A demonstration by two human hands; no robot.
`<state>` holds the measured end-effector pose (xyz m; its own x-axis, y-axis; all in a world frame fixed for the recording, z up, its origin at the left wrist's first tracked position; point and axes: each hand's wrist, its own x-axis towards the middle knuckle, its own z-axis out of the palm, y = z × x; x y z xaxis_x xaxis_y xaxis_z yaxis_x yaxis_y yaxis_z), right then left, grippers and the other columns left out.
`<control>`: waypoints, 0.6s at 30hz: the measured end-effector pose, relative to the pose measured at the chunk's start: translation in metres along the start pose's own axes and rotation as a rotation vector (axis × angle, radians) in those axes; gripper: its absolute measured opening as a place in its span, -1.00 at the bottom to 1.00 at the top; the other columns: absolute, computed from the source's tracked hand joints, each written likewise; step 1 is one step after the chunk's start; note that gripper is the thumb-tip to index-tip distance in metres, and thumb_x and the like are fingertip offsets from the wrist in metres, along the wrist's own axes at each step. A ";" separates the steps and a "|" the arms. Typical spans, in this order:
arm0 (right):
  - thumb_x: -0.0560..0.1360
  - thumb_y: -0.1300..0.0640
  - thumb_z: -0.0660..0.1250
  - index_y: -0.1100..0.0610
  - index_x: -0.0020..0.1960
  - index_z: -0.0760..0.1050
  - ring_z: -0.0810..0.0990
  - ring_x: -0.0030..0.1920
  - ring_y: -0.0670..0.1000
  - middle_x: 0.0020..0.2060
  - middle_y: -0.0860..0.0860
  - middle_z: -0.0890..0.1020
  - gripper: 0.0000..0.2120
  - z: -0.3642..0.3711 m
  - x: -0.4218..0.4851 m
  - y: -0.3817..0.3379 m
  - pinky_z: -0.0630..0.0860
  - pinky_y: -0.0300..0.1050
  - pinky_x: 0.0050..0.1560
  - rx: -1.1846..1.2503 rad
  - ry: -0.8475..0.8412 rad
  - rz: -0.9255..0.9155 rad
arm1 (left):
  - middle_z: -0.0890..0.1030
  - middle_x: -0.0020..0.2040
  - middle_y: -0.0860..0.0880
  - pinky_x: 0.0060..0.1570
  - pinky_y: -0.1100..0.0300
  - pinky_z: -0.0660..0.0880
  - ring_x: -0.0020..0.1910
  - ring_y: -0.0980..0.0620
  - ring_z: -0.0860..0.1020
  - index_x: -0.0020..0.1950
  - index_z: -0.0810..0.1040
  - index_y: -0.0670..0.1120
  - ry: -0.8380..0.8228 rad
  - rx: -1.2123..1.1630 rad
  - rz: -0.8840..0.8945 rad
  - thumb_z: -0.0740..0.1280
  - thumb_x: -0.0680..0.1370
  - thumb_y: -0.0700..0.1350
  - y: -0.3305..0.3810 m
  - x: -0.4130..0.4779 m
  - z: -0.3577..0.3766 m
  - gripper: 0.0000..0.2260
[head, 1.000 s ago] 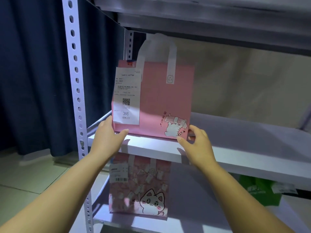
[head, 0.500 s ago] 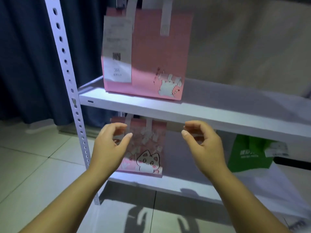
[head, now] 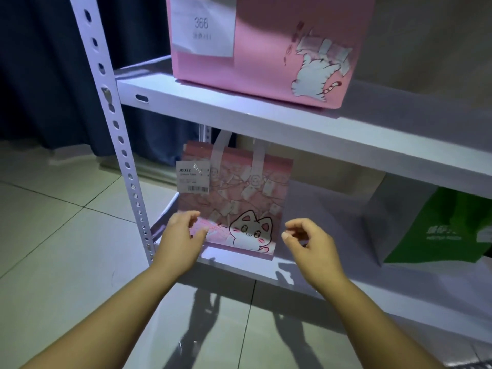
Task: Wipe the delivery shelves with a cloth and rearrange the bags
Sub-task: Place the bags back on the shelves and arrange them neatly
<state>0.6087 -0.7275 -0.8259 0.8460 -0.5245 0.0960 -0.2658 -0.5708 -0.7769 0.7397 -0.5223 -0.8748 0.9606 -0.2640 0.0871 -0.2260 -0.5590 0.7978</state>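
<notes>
Metal shelves point(head: 266, 121), three boxy bags: upper pink bag point(head: 261, 62), lower pink bag point(head: 239, 198), green bag point(head: 439, 230). Left grip point(head: 181, 238), right grip point(head: 311, 246) half-curled, empty.

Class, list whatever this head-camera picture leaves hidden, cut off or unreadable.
Head view: plain pink paper bag on the upper shelf, top and handles cut off by the top edge.
Green carrier bag, right side cut off by the right edge.
White label on the patterned pink bag: fine print too small.
</notes>
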 end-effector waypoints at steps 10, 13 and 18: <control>0.50 0.04 0.35 0.09 0.29 0.37 0.50 0.13 0.12 0.18 0.05 0.53 -0.60 0.054 0.042 0.023 0.39 -0.13 0.01 -0.146 -0.091 0.310 | 0.37 0.34 -0.15 0.23 -0.14 0.40 0.30 -0.18 0.37 0.33 0.24 -0.11 -0.017 0.023 -0.228 0.33 0.51 -0.12 -0.037 0.049 0.016 -0.56; 0.50 0.06 0.34 0.11 0.21 0.42 0.51 0.00 0.08 0.09 0.04 0.58 -0.69 0.060 0.041 0.028 0.42 -0.12 -0.02 -0.112 -0.146 0.349 | 0.45 0.28 -0.11 0.17 -0.09 0.44 0.21 -0.17 0.44 0.26 0.31 -0.08 -0.029 0.020 -0.230 0.30 0.52 -0.13 -0.039 0.051 0.018 -0.66; 0.52 0.23 0.23 0.12 0.13 0.42 0.56 -0.10 0.14 -0.04 0.06 0.57 -0.81 0.052 0.035 0.037 0.46 -0.12 -0.16 -0.079 -0.030 0.372 | 0.55 0.03 0.04 0.04 0.07 0.49 0.00 -0.02 0.52 0.14 0.42 0.01 0.004 -0.091 -0.157 0.28 0.52 -0.22 -0.038 0.036 0.014 -0.77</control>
<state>0.6521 -0.7341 -0.8840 0.6976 -0.6870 -0.2033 -0.5913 -0.3919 -0.7049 0.7809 -0.5214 -0.9107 0.9836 -0.1757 -0.0406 -0.0576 -0.5196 0.8525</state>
